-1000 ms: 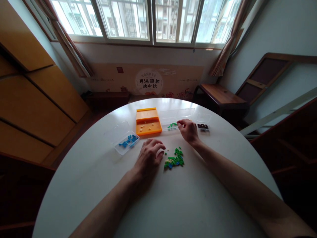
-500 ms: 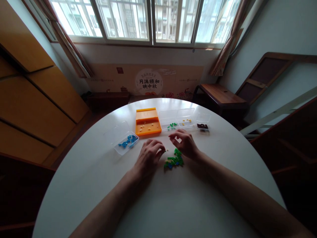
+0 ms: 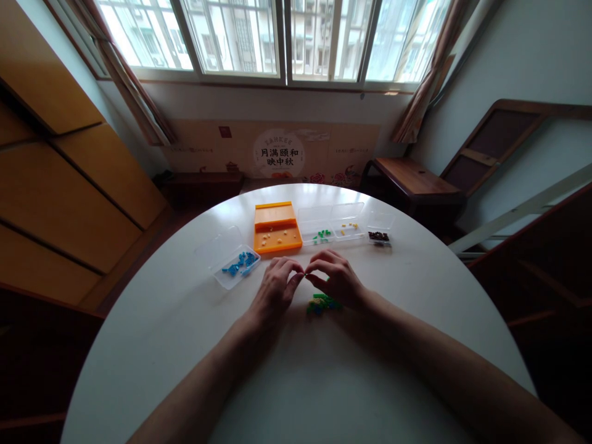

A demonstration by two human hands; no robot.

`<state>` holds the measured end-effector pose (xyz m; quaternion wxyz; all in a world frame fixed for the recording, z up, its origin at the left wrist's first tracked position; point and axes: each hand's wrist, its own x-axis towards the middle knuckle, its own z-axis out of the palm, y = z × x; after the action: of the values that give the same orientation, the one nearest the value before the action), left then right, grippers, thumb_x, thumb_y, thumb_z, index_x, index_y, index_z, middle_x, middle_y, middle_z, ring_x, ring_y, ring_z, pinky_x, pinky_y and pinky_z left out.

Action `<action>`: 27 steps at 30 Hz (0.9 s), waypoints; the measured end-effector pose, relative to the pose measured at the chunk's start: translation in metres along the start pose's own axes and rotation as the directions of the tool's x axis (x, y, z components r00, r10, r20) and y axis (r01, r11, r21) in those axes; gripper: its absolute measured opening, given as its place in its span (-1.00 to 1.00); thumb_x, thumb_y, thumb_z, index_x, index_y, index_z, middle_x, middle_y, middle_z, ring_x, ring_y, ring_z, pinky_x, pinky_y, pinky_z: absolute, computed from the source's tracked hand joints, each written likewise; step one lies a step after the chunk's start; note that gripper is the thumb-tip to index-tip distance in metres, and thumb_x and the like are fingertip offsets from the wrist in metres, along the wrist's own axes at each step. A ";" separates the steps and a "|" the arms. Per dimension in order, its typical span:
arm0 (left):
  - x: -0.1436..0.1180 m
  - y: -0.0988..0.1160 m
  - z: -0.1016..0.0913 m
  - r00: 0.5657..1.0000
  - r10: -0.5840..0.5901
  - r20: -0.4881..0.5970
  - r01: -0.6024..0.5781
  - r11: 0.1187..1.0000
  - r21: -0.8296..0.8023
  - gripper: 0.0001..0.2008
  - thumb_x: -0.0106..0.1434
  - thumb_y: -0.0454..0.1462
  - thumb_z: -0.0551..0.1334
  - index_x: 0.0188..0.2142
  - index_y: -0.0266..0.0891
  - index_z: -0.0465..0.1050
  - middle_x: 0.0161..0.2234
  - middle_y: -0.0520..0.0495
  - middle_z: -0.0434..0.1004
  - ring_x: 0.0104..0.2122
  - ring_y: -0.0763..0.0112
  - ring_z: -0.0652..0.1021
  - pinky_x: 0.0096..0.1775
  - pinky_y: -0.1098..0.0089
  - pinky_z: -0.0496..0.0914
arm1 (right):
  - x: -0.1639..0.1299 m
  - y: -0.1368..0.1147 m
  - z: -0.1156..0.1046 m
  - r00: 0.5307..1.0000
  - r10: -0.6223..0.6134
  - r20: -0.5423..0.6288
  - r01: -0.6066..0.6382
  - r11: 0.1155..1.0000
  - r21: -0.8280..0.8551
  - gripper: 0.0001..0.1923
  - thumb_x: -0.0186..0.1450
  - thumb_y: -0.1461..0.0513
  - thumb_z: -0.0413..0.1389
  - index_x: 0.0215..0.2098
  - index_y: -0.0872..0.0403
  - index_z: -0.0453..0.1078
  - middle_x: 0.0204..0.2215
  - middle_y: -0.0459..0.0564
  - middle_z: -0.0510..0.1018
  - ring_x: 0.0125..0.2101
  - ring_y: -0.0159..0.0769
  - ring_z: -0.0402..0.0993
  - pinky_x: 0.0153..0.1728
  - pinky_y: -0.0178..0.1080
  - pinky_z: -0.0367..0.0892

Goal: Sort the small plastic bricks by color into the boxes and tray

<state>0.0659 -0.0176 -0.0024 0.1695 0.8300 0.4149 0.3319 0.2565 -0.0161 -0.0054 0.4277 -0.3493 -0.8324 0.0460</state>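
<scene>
Head view takes in a round white table (image 3: 296, 382) under a wide window, and on its far half a row of small boxes: an orange tray (image 3: 276, 234) with a few pale beads, a clear box of blue pieces (image 3: 234, 264) off to the left, a clear two-part box (image 3: 330, 225) with green bits in one side and yellow in the other, and a little clear box of dark pieces (image 3: 379, 229) at the right end. Nearer the person sits a small heap of green pieces (image 3: 321, 302) with some yellow and blue mixed in, just below both hands. A second ago the right hand (image 3: 335, 280) was out at the two-part box; it has since come back over the heap and now meets the left hand (image 3: 276, 287), fingertips touching between them. Both hands are curled in a pinch, and they seem to share one tiny piece at the meeting point, though it is too small to be sure. That suggests one drop-off is done and another piece from the heap is being handled, with much of the heap left.
</scene>
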 end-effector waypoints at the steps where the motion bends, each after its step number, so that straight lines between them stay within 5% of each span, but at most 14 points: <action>1: 0.000 0.000 0.000 1.000 0.000 -0.001 0.000 1.000 0.001 -0.87 0.34 -0.25 0.09 -0.30 -0.20 0.38 -0.27 -0.07 0.45 -0.20 0.26 0.40 -0.10 0.21 0.33 | 0.000 0.000 0.000 1.000 0.000 0.000 0.000 1.000 -0.011 -0.92 0.29 0.25 0.13 -0.37 0.03 0.46 -0.37 -0.01 0.51 -0.32 -0.29 0.42 -0.25 -0.22 0.35; 14: 0.000 0.006 -0.003 0.997 -0.060 -0.051 0.061 0.998 0.031 -0.82 0.33 -0.24 0.07 -0.31 -0.21 0.41 -0.30 -0.07 0.46 -0.22 0.26 0.41 -0.13 0.22 0.33 | -0.001 0.005 0.003 1.000 0.005 -0.026 -0.006 0.999 -0.048 -0.89 0.31 0.25 0.12 -0.39 0.04 0.45 -0.38 -0.02 0.51 -0.33 -0.29 0.41 -0.23 -0.23 0.33; 27: -0.004 0.011 0.000 0.998 0.060 0.024 -0.064 0.982 0.177 -0.91 0.28 -0.29 0.17 -0.30 -0.20 0.45 -0.21 -0.06 0.49 -0.15 0.25 0.40 -0.03 0.17 0.30 | 0.014 0.043 -0.007 0.911 0.368 -0.187 -0.397 0.905 -0.153 -0.92 0.23 0.26 0.15 -0.39 0.08 0.49 -0.39 -0.03 0.47 -0.43 -0.30 0.37 -0.30 -0.23 0.31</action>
<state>0.0705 -0.0275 0.0027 0.0883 0.8574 0.4151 0.2912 0.2797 0.0231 -0.0081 0.4386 -0.5473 -0.7124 0.0234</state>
